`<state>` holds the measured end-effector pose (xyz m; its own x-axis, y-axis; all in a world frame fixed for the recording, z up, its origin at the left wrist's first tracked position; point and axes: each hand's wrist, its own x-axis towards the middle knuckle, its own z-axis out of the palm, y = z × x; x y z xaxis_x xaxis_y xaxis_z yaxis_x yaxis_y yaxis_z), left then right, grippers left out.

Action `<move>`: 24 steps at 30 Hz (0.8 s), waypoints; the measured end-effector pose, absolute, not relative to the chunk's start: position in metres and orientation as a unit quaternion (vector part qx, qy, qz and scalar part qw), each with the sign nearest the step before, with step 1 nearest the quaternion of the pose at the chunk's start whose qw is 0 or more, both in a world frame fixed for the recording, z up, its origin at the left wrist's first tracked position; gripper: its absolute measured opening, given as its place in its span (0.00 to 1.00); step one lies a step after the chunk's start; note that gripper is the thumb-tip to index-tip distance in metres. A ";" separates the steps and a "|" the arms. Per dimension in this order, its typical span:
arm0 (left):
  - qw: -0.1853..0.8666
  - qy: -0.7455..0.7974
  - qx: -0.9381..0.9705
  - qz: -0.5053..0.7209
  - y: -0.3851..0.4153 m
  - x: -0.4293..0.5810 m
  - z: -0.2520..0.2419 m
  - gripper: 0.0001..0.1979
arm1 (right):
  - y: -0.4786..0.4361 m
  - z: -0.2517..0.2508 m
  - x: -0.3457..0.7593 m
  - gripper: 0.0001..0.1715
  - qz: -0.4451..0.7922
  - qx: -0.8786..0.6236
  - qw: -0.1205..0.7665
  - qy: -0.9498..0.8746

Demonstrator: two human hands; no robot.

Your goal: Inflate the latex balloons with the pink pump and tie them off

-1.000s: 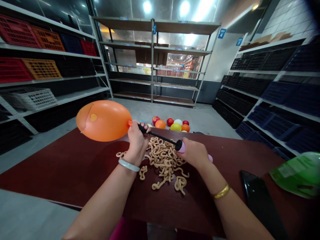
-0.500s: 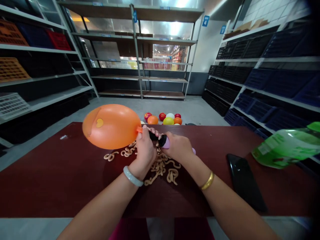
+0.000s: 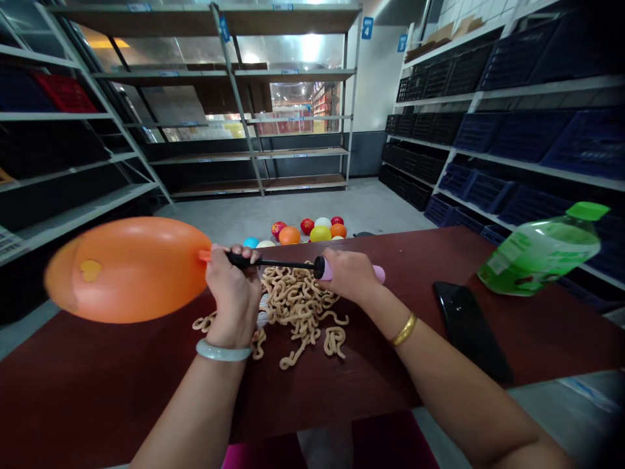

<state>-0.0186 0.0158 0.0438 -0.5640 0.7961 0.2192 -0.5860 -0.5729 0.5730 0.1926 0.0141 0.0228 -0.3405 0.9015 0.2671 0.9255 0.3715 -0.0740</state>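
An inflated orange balloon (image 3: 141,270) hangs to the left, its neck on the nozzle end of a balloon pump (image 3: 288,264). My left hand (image 3: 232,286) is closed around the balloon's neck and the pump's black front end. At the other end, my right hand (image 3: 351,277) grips the pump's pink barrel. A thin black rod shows stretched out between the two hands. Beneath them, a pile of beige uninflated long balloons (image 3: 297,303) lies on the dark red table (image 3: 371,378).
On the right of the table lie a black phone (image 3: 471,329) and a green-labelled bottle (image 3: 540,251). Several inflated balloons (image 3: 319,233) rest on the floor beyond the far edge. Shelves with dark crates (image 3: 508,140) line the right side.
My hands have moved apart, drawing the pump's rod out. The left hand and orange balloon have shifted left. The view has turned a little to the right.
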 end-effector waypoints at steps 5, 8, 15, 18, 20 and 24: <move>0.457 0.222 0.257 0.822 0.004 0.027 0.026 0.12 | 0.002 0.025 0.182 0.25 -0.037 -0.547 0.151 -0.823; 0.475 0.234 0.275 0.802 -0.002 0.048 0.016 0.13 | -0.001 0.022 0.176 0.24 -0.010 -0.542 0.157 -0.826; 0.487 0.237 0.293 0.788 0.003 0.040 0.023 0.14 | 0.003 0.020 0.176 0.23 0.022 -0.545 0.167 -0.821; 0.469 0.234 0.271 0.807 0.011 0.011 0.034 0.14 | 0.009 0.021 0.182 0.23 -0.001 -0.554 0.159 -0.817; 0.446 0.233 0.247 0.828 0.017 -0.011 0.040 0.14 | 0.013 0.021 0.187 0.22 -0.017 -0.553 0.161 -0.817; 0.420 0.218 0.227 0.851 0.027 -0.037 0.042 0.14 | 0.020 0.021 0.195 0.24 -0.049 -0.550 0.175 -0.815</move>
